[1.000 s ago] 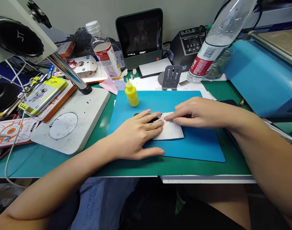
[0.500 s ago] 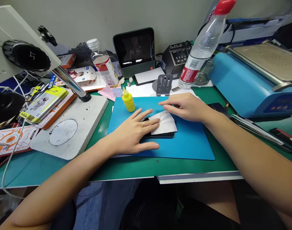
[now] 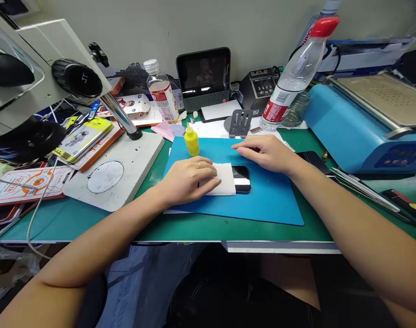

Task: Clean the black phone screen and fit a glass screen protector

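Observation:
A white wipe [image 3: 224, 182] lies across a dark smartphone [image 3: 242, 174], whose glossy right end shows beyond it. My left hand [image 3: 193, 180], with a ring on one finger, has its fingers bent and pressed on the wipe's left part. Its fingertips partly hide the wipe, and the phone's left end is hidden. My right hand [image 3: 267, 154] hovers or rests just above and right of the phone, its forefinger stretched out, with nothing visible in it. Both lie on a blue mat [image 3: 276, 200]. A small yellow squeeze bottle [image 3: 192, 142] stands upright behind my left hand.
A microscope stand base [image 3: 125, 182] and stacked boxes [image 3: 83, 139] fill the left. Behind the mat are a phone holder [image 3: 241, 123], a drink bottle [image 3: 162, 98], a screen [image 3: 204, 73] and a red-capped bottle [image 3: 290, 82]. A blue machine [image 3: 351, 132] stands at right.
My left hand has drawn the wipe leftward over the phone, its spread fingers now bent, uncovering the phone's right end. My right hand has hardly moved. The camera view has shifted slightly.

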`<action>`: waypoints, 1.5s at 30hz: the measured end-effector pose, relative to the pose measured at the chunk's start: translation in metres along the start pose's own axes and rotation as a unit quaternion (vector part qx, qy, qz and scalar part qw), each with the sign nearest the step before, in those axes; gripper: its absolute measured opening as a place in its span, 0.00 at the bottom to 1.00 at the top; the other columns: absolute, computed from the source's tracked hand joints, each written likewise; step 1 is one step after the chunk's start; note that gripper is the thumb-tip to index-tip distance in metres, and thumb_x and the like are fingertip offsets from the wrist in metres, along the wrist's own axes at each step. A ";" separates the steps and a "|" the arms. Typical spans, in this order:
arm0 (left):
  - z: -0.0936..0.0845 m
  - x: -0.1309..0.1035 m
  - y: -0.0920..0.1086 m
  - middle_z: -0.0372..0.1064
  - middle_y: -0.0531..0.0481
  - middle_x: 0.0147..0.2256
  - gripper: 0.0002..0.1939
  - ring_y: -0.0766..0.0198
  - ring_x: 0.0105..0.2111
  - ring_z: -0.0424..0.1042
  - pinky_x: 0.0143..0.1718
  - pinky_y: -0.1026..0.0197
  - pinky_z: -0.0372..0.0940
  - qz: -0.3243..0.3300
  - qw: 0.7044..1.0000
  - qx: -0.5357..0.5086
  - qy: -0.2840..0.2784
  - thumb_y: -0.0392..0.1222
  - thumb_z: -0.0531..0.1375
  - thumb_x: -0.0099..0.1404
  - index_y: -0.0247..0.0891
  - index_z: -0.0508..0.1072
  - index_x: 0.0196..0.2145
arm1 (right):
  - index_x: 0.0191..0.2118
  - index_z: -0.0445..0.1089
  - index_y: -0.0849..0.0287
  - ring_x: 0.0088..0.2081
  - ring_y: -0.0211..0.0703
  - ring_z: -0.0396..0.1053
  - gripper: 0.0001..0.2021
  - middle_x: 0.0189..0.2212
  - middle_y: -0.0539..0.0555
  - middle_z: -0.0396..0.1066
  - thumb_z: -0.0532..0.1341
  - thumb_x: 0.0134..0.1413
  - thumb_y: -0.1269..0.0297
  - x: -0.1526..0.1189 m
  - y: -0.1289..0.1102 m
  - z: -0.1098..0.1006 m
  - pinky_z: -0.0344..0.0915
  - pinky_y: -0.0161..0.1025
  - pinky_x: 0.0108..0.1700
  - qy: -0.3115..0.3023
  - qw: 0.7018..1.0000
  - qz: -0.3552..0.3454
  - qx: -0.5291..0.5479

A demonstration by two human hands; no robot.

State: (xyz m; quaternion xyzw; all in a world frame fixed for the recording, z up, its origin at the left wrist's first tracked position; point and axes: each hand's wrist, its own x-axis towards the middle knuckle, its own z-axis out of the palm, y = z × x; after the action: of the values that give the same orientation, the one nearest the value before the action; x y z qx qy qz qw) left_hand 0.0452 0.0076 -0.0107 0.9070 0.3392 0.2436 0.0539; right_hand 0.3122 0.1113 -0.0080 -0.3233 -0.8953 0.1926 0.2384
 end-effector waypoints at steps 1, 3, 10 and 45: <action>0.002 -0.001 0.003 0.79 0.42 0.50 0.17 0.55 0.54 0.77 0.56 0.52 0.72 0.002 1.000 0.013 -0.002 0.48 0.54 0.76 0.37 0.79 0.46 | 0.48 0.82 0.60 0.36 0.48 0.75 0.19 0.34 0.58 0.80 0.58 0.66 0.55 0.000 0.001 0.000 0.67 0.44 0.39 0.000 1.000 0.001 0.002; 0.007 0.000 0.010 0.71 0.39 0.61 0.22 0.51 0.62 0.70 0.63 0.48 0.66 0.025 0.998 0.033 -0.048 0.53 0.53 0.76 0.35 0.74 0.57 | 0.48 0.82 0.61 0.37 0.49 0.75 0.19 0.35 0.58 0.80 0.58 0.66 0.55 0.001 0.001 0.000 0.67 0.44 0.41 -0.002 1.000 -0.003 0.008; 0.004 -0.010 0.022 0.38 0.35 0.74 0.46 0.47 0.74 0.42 0.74 0.44 0.45 -0.024 0.973 0.071 -0.219 0.68 0.46 0.74 0.28 0.48 0.73 | 0.48 0.81 0.61 0.39 0.50 0.76 0.20 0.40 0.60 0.81 0.57 0.65 0.54 -0.001 0.000 0.000 0.68 0.45 0.43 -0.010 1.000 0.003 0.011; 0.036 -0.019 0.080 0.38 0.26 0.73 0.55 0.40 0.75 0.39 0.73 0.39 0.45 -0.278 0.949 0.112 -0.093 0.74 0.44 0.70 0.18 0.47 0.72 | 0.42 0.81 0.55 0.41 0.51 0.77 0.23 0.39 0.57 0.82 0.53 0.68 0.46 0.002 0.008 0.001 0.69 0.44 0.43 -0.035 0.999 -0.026 0.010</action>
State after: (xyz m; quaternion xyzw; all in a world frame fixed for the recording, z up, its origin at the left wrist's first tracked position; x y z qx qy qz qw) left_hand 0.0971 -0.0630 -0.0292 0.7954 0.5967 0.0941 0.0484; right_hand 0.3141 0.1184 -0.0125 -0.2903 -0.9094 0.2062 0.2151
